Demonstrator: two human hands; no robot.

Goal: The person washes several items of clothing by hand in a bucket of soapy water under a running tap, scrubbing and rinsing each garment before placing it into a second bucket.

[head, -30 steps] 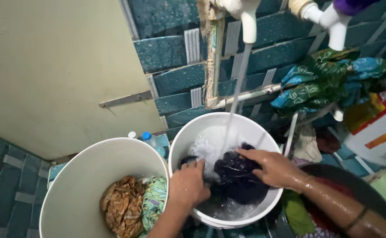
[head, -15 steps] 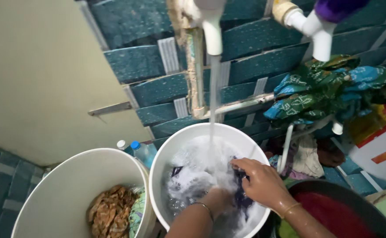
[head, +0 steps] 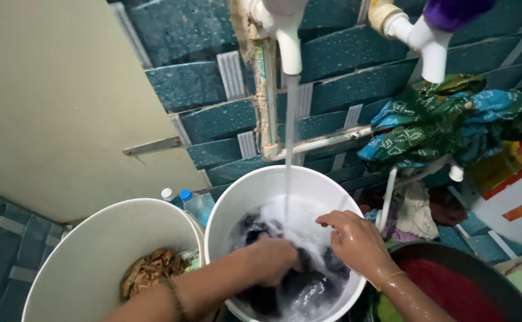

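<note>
Head view, centre: white bucket (head: 246,194) sits at lower centre of the frame, frothy water inside.
Water: a stream falls from the white tap (head: 287,36) at top centre into the bucket's middle.
Dark cloth (head: 300,289): soaked, navy-black, lying in the bucket under and between both hands.
Left hand (head: 273,259): reaches in from the lower left, knuckles up, grip closed on the dark cloth, pressing it down into the water.
Right hand (head: 353,238): comes from the lower right, wet, fingers curled over the cloth at the bucket's right side; grip closed on the dark cloth.
Lower left of frame: second white bucket (head: 76,256), just beside the first, holding a brown patterned cloth (head: 148,271).
Between the buckets, behind: two small bottles (head: 192,203), one blue-capped, one white-capped.
Right of frame: green and blue patterned cloth (head: 446,122) draped on a pipe, below a second white tap (head: 431,42).
Lower right: dark basin (head: 451,256) with red cloth inside.
Background: teal tiled wall (head: 213,80); pale door (head: 52,101) at upper left.
</note>
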